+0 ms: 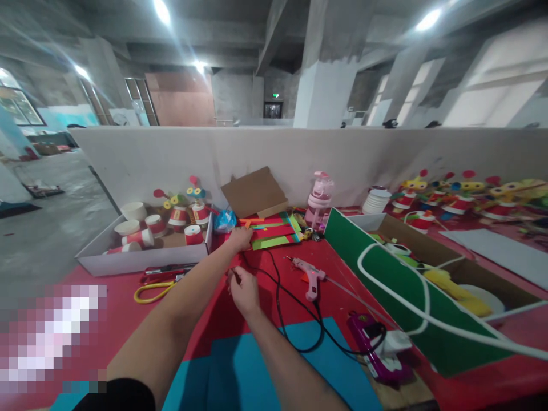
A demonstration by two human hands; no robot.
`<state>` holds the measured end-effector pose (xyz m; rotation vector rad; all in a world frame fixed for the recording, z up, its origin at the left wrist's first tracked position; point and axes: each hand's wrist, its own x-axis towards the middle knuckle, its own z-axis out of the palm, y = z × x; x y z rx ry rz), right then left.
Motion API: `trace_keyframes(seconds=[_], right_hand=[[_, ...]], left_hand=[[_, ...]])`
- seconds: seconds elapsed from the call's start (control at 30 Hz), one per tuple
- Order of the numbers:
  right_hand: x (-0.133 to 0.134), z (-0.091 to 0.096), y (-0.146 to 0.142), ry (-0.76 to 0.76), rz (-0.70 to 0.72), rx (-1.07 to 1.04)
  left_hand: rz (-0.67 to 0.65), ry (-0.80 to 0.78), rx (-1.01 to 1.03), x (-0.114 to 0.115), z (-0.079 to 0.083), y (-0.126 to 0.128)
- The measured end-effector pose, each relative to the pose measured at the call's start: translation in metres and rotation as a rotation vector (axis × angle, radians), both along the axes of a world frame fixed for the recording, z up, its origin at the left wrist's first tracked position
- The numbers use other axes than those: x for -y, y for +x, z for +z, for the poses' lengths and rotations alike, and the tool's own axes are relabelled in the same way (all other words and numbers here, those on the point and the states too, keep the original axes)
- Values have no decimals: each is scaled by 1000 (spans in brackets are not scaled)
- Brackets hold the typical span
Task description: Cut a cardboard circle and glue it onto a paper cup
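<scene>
My left hand (242,238) reaches over the left edge of a stack of coloured paper (277,231), right beside an orange strip (252,221). Its fingers point away from me and are mostly hidden, so I cannot tell whether they grip anything. Closer to me, my right hand (245,290) hovers above the red table with its fingers curled together; what lies in them, if anything, is too small to make out. To its right a pink glue gun (309,275) lies with its black cord (278,297) looping across the table. Blue sheets (257,365) lie under my forearms.
At left, a white box (141,262) holds paper cups and cup figures; yellow-handled scissors (154,294) lie before it. A green-sided box (385,291), a purple power strip (381,354) and white cable stand right. A pink bottle (319,200) and cardboard (256,192) are behind.
</scene>
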<state>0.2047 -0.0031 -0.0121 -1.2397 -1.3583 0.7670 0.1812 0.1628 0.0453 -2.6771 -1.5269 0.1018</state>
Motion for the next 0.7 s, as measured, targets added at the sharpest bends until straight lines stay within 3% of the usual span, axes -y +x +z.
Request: trace_keyframes(seconds=[0.13,0.27,0.4,0.5,0.6,0.7], right_hand=[[2,2,2,-15,2,-11],[4,7,4,0,-28,83],[15,16,3,49,34,199],[38,24,1,54,61,183],[69,33,7,62,85,214],[93,41,35,79,106,342]], left_hand=[[-69,28,57,31,17,-13],[-85,117,222,81,22,-56],[-99,169,470,130,2,-118],[-4,302,624,153,-21,-154],[8,298,638,163,-37,-170],[-9,266,649,165,-42,-170]])
